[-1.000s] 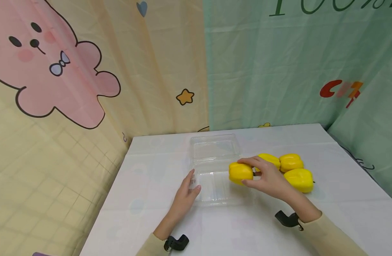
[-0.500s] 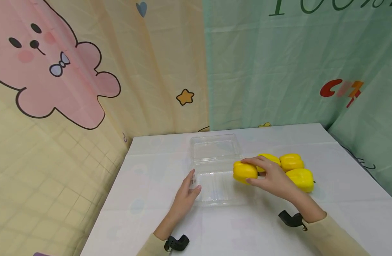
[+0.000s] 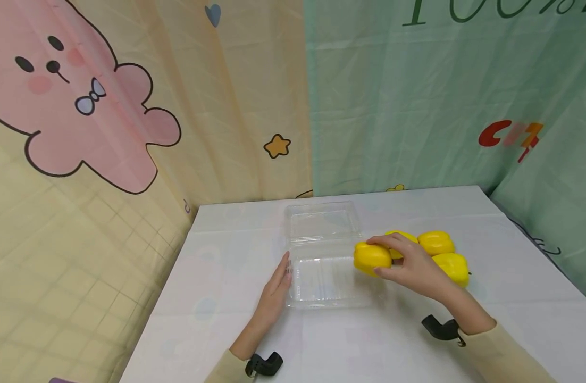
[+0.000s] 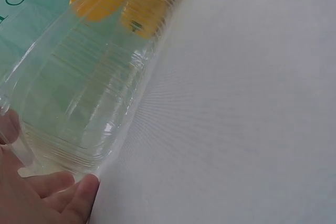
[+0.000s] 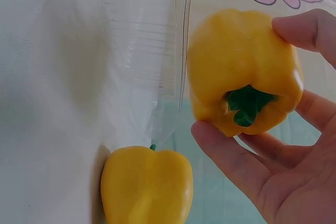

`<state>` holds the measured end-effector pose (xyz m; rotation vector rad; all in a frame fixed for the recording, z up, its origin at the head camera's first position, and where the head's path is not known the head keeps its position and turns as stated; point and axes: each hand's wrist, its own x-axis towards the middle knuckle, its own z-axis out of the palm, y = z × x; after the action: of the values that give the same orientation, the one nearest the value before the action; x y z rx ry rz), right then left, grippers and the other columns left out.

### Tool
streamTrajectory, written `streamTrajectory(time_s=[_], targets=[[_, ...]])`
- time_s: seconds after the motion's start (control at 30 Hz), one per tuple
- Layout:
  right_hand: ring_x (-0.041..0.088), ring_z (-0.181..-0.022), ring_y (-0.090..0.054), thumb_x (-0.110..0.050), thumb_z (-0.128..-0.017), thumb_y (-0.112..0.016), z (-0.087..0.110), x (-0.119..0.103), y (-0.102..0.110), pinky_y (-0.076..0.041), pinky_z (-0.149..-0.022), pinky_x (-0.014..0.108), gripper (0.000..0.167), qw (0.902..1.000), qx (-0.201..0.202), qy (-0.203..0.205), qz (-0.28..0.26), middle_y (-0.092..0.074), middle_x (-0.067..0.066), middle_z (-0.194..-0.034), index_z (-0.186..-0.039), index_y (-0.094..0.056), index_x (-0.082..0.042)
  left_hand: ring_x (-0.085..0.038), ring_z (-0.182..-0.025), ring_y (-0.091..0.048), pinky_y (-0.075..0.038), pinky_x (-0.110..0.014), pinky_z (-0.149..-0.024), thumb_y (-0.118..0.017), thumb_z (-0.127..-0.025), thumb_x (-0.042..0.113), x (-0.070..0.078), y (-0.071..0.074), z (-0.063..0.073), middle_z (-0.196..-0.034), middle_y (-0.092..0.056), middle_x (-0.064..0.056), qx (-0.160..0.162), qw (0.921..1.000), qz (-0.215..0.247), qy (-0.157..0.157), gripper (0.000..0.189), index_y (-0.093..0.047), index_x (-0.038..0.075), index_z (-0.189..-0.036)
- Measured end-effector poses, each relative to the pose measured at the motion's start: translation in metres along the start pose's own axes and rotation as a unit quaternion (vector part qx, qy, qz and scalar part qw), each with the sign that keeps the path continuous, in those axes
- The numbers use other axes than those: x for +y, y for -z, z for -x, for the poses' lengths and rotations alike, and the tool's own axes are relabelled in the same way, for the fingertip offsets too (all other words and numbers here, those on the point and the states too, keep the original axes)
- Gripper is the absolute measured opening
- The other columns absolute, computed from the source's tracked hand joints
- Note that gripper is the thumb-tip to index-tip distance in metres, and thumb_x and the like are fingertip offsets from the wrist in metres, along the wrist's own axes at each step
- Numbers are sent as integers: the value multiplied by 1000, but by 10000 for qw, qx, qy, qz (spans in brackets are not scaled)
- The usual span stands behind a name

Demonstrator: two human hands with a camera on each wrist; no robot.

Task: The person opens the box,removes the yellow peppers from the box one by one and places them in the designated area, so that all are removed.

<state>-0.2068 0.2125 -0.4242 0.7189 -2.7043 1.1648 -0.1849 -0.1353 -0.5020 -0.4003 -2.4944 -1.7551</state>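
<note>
A clear plastic clamshell box [image 3: 324, 282] lies on the table with its lid [image 3: 321, 221] folded back. My left hand [image 3: 273, 298] rests against the box's left side, fingers fairly straight; the left wrist view has its fingers [image 4: 79, 198] at the box's end. Above the box's right edge, my right hand [image 3: 419, 270] holds a yellow bell pepper [image 3: 371, 259] between thumb and fingers. In the right wrist view, that held pepper [image 5: 236, 51] is tipped with its green stem toward the palm.
Right of the box, more yellow bell peppers lie close together: one at the back right [image 3: 435, 242], one in front [image 3: 454, 267] and one partly behind my right hand [image 3: 402, 234]. A white cloth covers the table [image 3: 216, 319]. Printed curtains [image 3: 240, 106] hang behind it.
My right hand has shifted a little to the right with the bell pepper. The left thumb has drawn in from over the box toward the fingers; the box has hardly moved.
</note>
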Motion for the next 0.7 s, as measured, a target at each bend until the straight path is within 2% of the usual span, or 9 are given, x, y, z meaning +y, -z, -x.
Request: streamTrajectory(time_s=[0.17,0.43,0.7], targets=[[20,-115,-56,-28,-84,-83,4,4,4,-57,-87,39,58,10000,3,-25,23,-56,-3,-135,-137,-58,-24,-33,-150,-20,-16,-50,-120,-36,-110,12,9,0,1,-163,-22,-18,13,9997,73,252,53,-19,3,-160],[19,-114,-57,-20,-81,-85,8,8,12,-57,-85,35,63,9994,27,-1,331,-53,-1,-137,-137,-56,-23,-28,-149,-26,-19,-49,-120,-38,-110,24,0,0,2,-162,-29,-14,86,9998,26,195,54,-22,17,-162],[20,-112,-57,-17,-80,-84,11,10,18,-57,-85,39,63,9981,28,45,610,-53,0,-137,-137,-57,-24,-31,-148,-27,-21,-50,-119,-39,-110,26,-3,0,1,-161,-31,-15,85,9998,27,202,55,-23,18,-162]])
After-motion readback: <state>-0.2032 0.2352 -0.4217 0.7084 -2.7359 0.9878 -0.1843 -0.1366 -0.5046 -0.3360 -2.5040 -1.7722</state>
